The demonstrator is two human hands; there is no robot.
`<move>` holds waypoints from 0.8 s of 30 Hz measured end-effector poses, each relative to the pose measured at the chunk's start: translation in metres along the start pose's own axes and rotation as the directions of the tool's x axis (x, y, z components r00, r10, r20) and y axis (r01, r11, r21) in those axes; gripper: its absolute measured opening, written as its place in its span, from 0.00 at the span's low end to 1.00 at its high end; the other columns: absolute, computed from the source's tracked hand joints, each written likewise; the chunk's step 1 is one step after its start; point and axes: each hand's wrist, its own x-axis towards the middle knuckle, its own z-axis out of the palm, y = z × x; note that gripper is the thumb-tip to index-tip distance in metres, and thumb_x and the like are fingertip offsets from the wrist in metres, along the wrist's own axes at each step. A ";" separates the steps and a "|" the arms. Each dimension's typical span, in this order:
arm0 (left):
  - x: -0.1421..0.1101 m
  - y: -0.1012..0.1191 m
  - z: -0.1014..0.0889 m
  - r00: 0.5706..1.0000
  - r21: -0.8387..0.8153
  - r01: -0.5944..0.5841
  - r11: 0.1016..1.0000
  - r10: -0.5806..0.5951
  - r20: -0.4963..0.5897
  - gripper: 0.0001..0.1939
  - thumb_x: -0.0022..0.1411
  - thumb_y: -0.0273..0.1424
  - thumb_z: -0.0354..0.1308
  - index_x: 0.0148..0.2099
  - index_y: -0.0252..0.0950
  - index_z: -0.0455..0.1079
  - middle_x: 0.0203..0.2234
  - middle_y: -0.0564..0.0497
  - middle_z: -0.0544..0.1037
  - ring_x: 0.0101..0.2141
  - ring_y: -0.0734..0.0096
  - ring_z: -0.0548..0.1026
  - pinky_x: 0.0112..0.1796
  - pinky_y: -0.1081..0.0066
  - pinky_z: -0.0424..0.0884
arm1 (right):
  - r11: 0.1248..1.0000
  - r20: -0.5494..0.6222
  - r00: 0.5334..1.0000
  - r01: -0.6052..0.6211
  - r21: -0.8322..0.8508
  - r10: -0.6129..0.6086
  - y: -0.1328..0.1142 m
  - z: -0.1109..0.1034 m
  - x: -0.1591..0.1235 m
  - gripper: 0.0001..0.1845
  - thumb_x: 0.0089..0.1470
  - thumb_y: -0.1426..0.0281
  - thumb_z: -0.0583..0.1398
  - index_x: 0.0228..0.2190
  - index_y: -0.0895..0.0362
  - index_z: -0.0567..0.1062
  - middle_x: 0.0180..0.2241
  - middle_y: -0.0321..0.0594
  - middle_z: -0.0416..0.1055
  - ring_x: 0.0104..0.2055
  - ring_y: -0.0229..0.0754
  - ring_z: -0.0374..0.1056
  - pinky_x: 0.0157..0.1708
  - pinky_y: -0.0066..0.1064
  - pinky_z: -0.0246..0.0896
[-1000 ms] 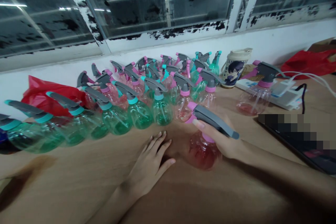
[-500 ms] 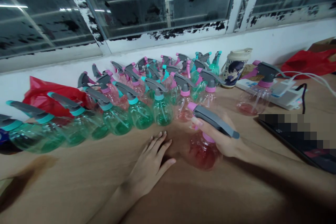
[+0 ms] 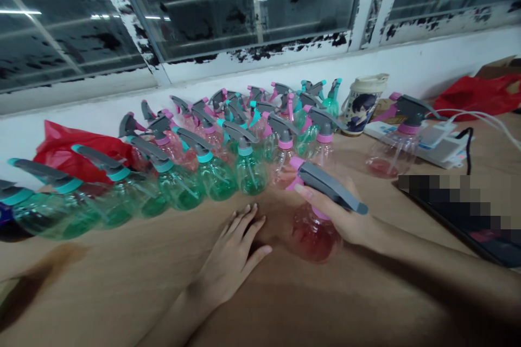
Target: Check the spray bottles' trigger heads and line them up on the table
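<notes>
My right hand (image 3: 345,214) is wrapped round the neck of a pink spray bottle (image 3: 313,238) with a grey and pink trigger head; its thumb lies along the near side of the head, and the other fingers are mostly hidden behind. The bottle's clear pink body is near the table top. My left hand (image 3: 234,255) rests flat on the wood, fingers stretched out, to the left of that bottle and holding nothing. Just beyond it stands a green spray bottle (image 3: 251,173) with a turquoise collar, at the right end of a row of similar green ones.
Behind are several more pink and green spray bottles (image 3: 209,138), close together by the wall. A red plastic bag (image 3: 77,143) lies left. To the right are a lone pink spray bottle (image 3: 391,154), a printed cup (image 3: 362,105), a power strip (image 3: 443,149) and a dark phone (image 3: 448,219).
My right thumb has shifted slightly against the trigger head. The bottle stays in the same place, and my left hand has not moved. The view drifts very slightly.
</notes>
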 end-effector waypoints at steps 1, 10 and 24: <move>0.000 0.000 -0.001 1.000 -0.002 0.001 1.000 -0.001 0.003 0.28 0.69 0.47 0.42 0.63 0.35 0.58 0.64 0.41 0.57 0.62 0.55 0.56 0.58 0.49 0.57 | 1.000 0.000 1.000 0.007 -0.003 -0.007 0.000 0.000 0.000 0.06 0.56 0.64 0.60 0.33 0.53 0.73 0.29 0.33 0.70 0.31 0.38 0.66 0.33 0.33 0.61; 0.000 0.000 0.000 1.000 -0.011 -0.008 1.000 0.008 -0.023 0.28 0.69 0.47 0.43 0.62 0.36 0.58 0.64 0.42 0.57 0.62 0.55 0.57 0.58 0.50 0.57 | 1.000 0.018 1.000 -0.003 0.005 0.003 0.002 -0.001 -0.001 0.07 0.55 0.63 0.60 0.30 0.53 0.71 0.26 0.32 0.67 0.29 0.37 0.64 0.32 0.32 0.59; 0.000 0.001 -0.002 1.000 -0.015 0.000 1.000 0.000 -0.005 0.27 0.69 0.47 0.43 0.62 0.36 0.58 0.63 0.42 0.57 0.62 0.55 0.57 0.59 0.50 0.57 | 1.000 0.070 0.998 0.001 -0.026 0.001 -0.009 -0.003 0.006 0.12 0.57 0.64 0.58 0.24 0.54 0.66 0.21 0.29 0.60 0.24 0.34 0.57 0.25 0.29 0.53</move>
